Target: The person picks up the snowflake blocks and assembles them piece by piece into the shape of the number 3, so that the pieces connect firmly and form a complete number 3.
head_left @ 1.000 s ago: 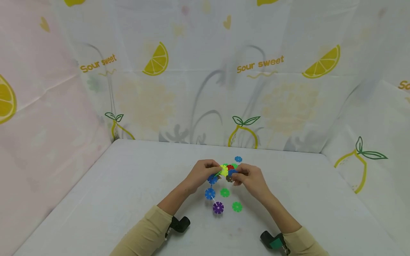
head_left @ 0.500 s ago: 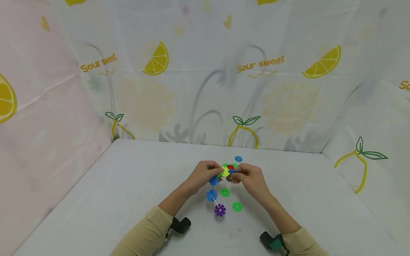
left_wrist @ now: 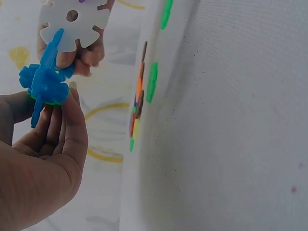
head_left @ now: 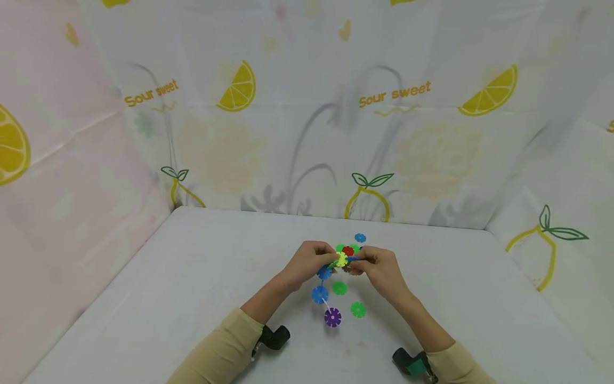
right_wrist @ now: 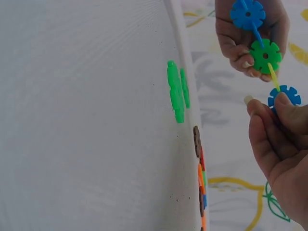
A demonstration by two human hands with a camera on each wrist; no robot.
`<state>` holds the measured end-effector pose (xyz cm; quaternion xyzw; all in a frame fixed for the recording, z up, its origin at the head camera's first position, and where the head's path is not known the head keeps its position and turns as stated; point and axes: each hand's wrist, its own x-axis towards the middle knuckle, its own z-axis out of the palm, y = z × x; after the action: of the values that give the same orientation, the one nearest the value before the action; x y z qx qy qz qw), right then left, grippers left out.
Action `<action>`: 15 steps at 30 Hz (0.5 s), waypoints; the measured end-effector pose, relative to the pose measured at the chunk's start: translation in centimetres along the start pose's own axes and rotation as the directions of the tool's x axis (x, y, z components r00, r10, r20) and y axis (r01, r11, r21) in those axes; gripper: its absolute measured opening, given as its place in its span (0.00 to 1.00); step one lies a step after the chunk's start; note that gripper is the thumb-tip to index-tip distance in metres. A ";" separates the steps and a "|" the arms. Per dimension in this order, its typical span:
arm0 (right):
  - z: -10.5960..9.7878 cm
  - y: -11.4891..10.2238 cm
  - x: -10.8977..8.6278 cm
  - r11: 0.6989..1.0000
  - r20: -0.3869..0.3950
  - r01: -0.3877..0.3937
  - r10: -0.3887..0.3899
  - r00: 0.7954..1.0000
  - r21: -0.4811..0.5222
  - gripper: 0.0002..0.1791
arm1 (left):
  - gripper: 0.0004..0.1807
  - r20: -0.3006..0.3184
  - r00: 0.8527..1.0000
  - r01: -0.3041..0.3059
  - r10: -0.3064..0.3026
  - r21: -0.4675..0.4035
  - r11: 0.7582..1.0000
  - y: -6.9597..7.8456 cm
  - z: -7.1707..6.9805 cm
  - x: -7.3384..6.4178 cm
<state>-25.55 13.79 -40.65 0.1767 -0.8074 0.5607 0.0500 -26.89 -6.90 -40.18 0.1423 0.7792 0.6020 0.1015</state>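
Note:
Slotted plastic snowflake discs hang joined in a chain. From its low end run a purple disc (head_left: 333,317), a white disc (left_wrist: 72,21), blue discs (head_left: 320,294), a green disc (right_wrist: 265,56) and a yellow disc (head_left: 341,260). My left hand (head_left: 307,266) pinches the chain's upper part near the green disc. Between thumb and fingers, my right hand (head_left: 382,271) pinches a single blue disc (right_wrist: 288,95). That disc meets the yellow one edge-on; how deep the slots sit in each other is hidden by the fingers.
On the white table (head_left: 230,245) lie loose discs: two green discs (head_left: 339,288) in front of the hands, a blue disc (head_left: 360,238) at the back, and a red disc (head_left: 347,250) in a cluster behind the hands. A patterned cloth (head_left: 297,133) encloses the table.
The blue disc in my right hand has turned from showing its face to edge-on against the yellow disc. The chain's low end has swung slightly right and nearer. Both hands keep their grip.

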 end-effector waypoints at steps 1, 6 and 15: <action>0.0 0.1 0.0 1.000 0.002 0.002 -0.002 1.000 -0.002 0.06 | 0.13 -0.001 1.000 0.002 -0.002 0.001 1.000 0.0 0.0 0.0; -0.1 0.2 -0.1 1.000 0.006 0.011 -0.011 1.000 0.005 0.07 | 0.14 -0.001 1.000 0.003 -0.003 -0.014 1.000 0.0 0.2 -0.1; 0.0 -0.4 0.0 0.999 0.004 0.041 -0.041 0.999 -0.017 0.06 | 0.14 0.021 1.000 -0.014 0.015 -0.033 0.999 0.2 0.2 -0.1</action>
<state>-25.40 13.64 -40.33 0.1942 -0.8084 0.5523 0.0614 -26.69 -6.69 -40.01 0.1526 0.7669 0.6140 0.1075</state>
